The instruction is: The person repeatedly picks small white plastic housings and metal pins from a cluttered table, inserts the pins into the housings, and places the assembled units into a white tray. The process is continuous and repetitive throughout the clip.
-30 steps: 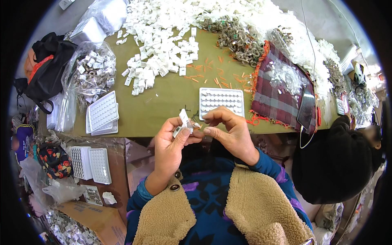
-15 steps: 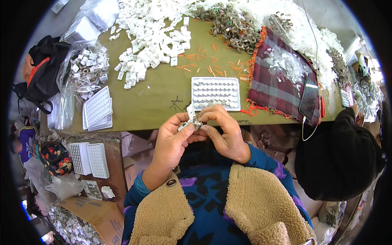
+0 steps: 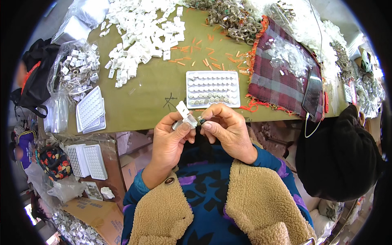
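Observation:
My left hand (image 3: 168, 136) pinches a small white plastic case (image 3: 188, 119) whose lid stands raised. Opposite it, my right hand (image 3: 229, 132) grips a tiny dark, metallic-looking piece (image 3: 201, 120) between thumb and fingertips, just to the right of the case and apart from it. What kind of piece it is, I cannot make out. Just beyond my hands, a white tray (image 3: 212, 73) on the table holds rows of small round parts, white in the far rows and greyer in the near ones.
White plastic cases (image 3: 143, 36) lie heaped at the far left of the green-covered table (image 3: 151, 94). Orange strips (image 3: 206, 62) are scattered mid-table. Clear pieces (image 3: 286, 55) rest on a plaid cloth (image 3: 265, 87) beside a phone (image 3: 312, 96). A person in black (image 3: 339, 159) is at right.
My hands have drawn slightly apart. The dark piece in my right fingers, close against the case before, now shows separately beside it. The whole view has shifted a little.

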Action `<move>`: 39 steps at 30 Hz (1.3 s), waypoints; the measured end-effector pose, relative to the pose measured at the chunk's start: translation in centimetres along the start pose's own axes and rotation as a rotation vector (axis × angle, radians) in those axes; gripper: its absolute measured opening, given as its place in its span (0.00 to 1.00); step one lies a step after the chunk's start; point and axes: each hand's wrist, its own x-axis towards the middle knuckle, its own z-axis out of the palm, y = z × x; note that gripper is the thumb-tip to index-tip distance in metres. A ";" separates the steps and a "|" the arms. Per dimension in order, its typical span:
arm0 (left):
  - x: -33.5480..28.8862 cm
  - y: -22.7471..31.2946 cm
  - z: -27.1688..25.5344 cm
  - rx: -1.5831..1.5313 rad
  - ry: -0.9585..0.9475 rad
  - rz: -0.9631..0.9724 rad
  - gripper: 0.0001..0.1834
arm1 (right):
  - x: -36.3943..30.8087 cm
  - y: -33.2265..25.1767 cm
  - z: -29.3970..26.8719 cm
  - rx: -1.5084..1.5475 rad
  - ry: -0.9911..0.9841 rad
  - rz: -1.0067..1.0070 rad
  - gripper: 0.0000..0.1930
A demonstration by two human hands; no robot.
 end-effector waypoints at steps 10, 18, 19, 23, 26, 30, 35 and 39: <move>-0.5 -0.1 -0.2 -0.048 -0.004 -0.003 0.12 | 0.7 0.3 1.6 -0.070 0.127 0.034 0.04; -0.4 0.0 -0.8 -0.044 -0.036 -0.091 0.12 | 1.6 -0.4 0.0 -0.023 -0.019 0.239 0.05; -0.4 0.0 -0.8 -0.050 -0.043 -0.090 0.12 | 1.6 -0.3 -0.1 -0.003 -0.012 0.265 0.06; -0.3 0.0 -0.6 -0.025 0.001 -0.073 0.11 | 1.6 0.2 0.1 0.027 0.015 0.272 0.08; -0.3 0.0 -0.4 -0.014 0.000 -0.058 0.11 | 1.7 0.4 0.0 0.269 0.008 0.372 0.09; -0.4 0.0 -0.2 -0.017 0.004 -0.024 0.10 | 1.6 1.0 0.2 0.301 0.035 0.345 0.09; -0.5 -0.1 -0.2 -0.054 0.055 -0.025 0.10 | 1.6 1.9 0.8 -0.011 0.102 0.119 0.05; -0.6 -0.2 -0.6 -0.073 0.040 -0.066 0.10 | 1.8 1.4 0.4 -0.307 0.054 -0.032 0.05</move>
